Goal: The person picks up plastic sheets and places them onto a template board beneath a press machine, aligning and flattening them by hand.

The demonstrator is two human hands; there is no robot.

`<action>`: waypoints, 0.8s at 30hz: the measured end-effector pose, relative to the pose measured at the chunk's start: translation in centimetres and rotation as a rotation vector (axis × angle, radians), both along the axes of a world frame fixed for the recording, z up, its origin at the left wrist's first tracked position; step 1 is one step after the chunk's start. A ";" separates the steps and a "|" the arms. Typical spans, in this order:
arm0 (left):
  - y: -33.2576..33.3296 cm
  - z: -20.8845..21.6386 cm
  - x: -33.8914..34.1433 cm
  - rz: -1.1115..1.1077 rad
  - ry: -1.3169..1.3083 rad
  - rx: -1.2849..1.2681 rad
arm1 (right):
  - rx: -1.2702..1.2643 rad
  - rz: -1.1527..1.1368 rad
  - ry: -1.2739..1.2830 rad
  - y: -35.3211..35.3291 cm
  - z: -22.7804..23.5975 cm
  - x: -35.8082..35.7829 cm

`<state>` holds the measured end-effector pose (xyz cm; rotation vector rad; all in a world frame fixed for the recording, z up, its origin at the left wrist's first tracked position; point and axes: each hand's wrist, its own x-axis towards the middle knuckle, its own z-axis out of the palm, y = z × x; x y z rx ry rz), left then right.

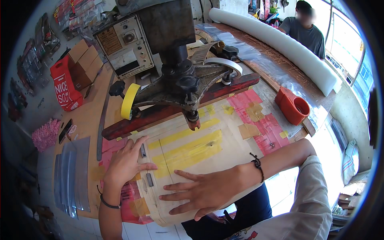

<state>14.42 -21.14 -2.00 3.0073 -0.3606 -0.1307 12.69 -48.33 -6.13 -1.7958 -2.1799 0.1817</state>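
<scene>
A cream-coloured board (236,151) with yellow tape strips (188,154) lies in front of me under a machine's press head. My left hand (125,164) is at its left edge, thumb and forefinger spread apart, beside two small dark metal pieces, one a clip-like bar (149,179). My right hand (206,191) lies flat on the near part of the board, fingers spread. Neither hand grips anything. Above the far part of the board, the black metal press head (186,86) carries a long dark red bar (236,89).
A control box (124,47) is at the upper left. Tape rolls, one yellow (130,101) and one white (234,64), hang on the press arms. Right stands a red hollow holder (292,106); left lie clear plastic sheets (74,174) and a phone (65,131). A person (306,30) is beyond a white roll (276,46).
</scene>
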 end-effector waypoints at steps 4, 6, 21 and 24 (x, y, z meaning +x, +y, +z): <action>1.0 -1.2 -0.3 -0.053 -0.142 -0.109 | 0.028 -0.166 0.064 -4.1 4.2 1.2; 0.5 -0.8 -0.6 -0.036 -0.071 -0.036 | 0.074 -0.348 0.082 -7.6 4.7 3.2; 0.6 1.1 -1.7 -0.007 0.067 -0.081 | 0.120 -1.007 0.084 -14.4 2.6 6.7; 0.8 1.0 -1.3 -0.025 0.099 -0.125 | 0.118 -1.004 0.063 -14.4 2.4 6.8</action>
